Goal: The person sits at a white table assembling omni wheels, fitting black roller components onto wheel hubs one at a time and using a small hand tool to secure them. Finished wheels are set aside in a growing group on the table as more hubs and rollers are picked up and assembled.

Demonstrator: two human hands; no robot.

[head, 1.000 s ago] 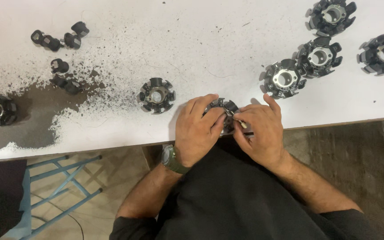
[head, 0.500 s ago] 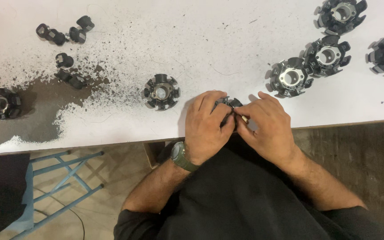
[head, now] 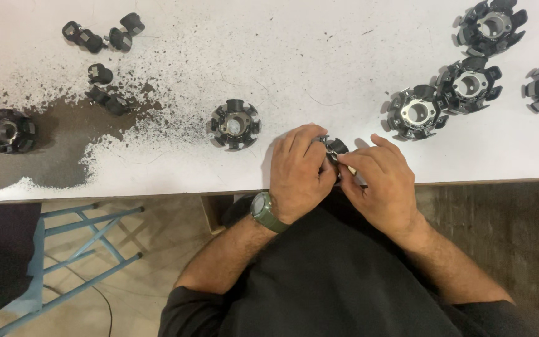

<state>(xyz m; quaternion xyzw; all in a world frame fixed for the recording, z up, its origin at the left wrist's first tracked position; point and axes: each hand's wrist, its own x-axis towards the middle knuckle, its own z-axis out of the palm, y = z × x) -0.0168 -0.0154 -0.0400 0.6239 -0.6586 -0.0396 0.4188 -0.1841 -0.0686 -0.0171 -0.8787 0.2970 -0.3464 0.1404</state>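
On white table (head: 157, 37), 6 toothed cores (head: 235, 125).

Seen from a single head-worn camera, looking almost straight down over the near edge of a white table (head: 357, 56). Close enough to fill the lower frame with forearms, left hand (head: 297, 171) and right hand (head: 382, 184) at that edge. Far edge and both side edges cut off; floor and blue stool frame (head: 76, 249) visible below the near edge at left.
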